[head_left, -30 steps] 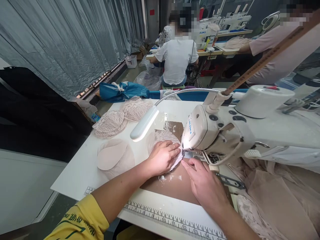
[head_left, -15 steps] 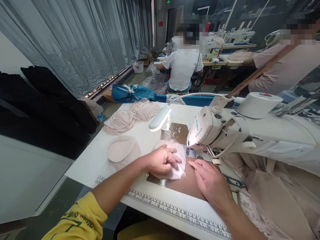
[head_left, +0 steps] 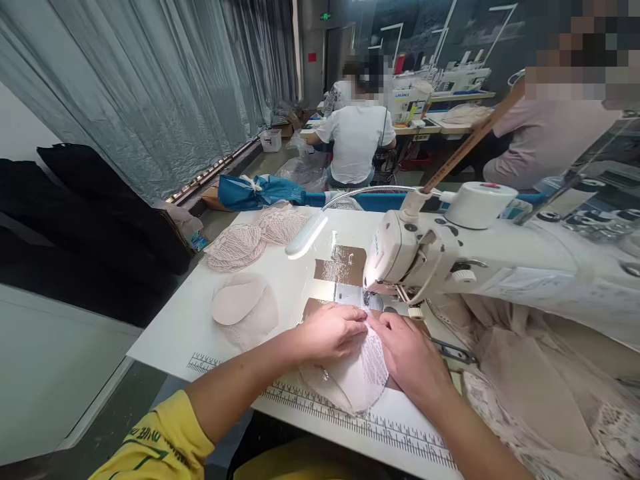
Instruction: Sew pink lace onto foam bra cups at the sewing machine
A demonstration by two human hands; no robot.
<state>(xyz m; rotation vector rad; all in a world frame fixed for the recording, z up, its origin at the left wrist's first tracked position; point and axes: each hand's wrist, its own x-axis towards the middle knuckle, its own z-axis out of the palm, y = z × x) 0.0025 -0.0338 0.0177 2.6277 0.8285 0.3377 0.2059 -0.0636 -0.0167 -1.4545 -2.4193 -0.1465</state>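
Note:
A pale pink lace cup piece [head_left: 353, 383] lies at the front of the sewing machine [head_left: 400, 257], its far edge close to the presser foot. My left hand [head_left: 334, 331] is closed over its upper left part, fingertips near the needle area. From the other side my right hand [head_left: 407, 347] pinches the lace edge, with its fingertips almost meeting the left ones. The exact grip under the fingers is hidden. Brown sheeting [head_left: 350, 263] covers parts of the table around the metal needle plate [head_left: 349, 294].
Left on the white table [head_left: 170, 333] lie a smooth cup with sheer fabric [head_left: 245, 307] and stacked lace cups [head_left: 235, 247]. A lamp [head_left: 306, 235] hangs over the table. Beige lace fabric [head_left: 530, 380] is heaped at right. Two people sit beyond, one in a white shirt [head_left: 356, 143].
The cup piece has been turned and brought nearer the front edge, spread out below the needle. My right hand has gone from holding a thread end to the lace edge; both hands are closer together.

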